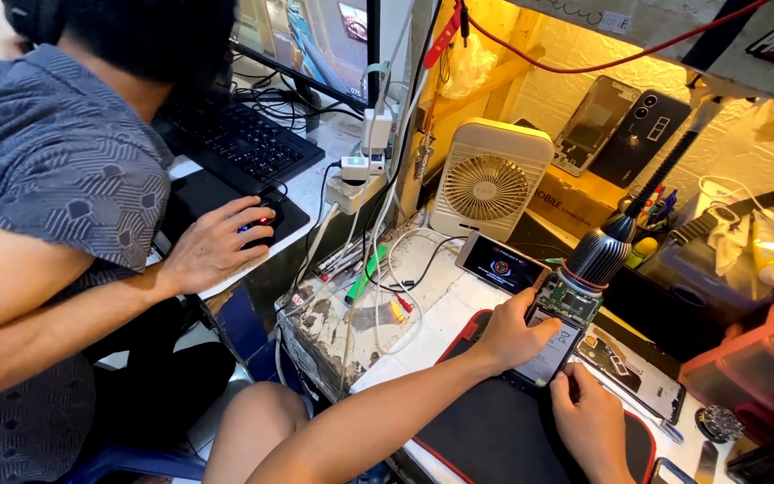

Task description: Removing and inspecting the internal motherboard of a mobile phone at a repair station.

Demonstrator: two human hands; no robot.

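An opened phone (559,337) with its back cover off, showing a green circuit board and a battery, lies on a black work mat (494,430). My left hand (512,333) grips the phone's left side. My right hand (589,419) touches the phone's lower right edge with its fingertips; whether it holds a small tool is not visible. A gooseneck lamp (600,253) hangs right over the phone's top end.
A second phone (500,263) with a lit screen lies behind. A separate phone frame (631,371) lies at right. A small white fan (489,181), cables and a power strip (351,190) stand at the back. A person at left holds a mouse (257,226) by a keyboard (236,139).
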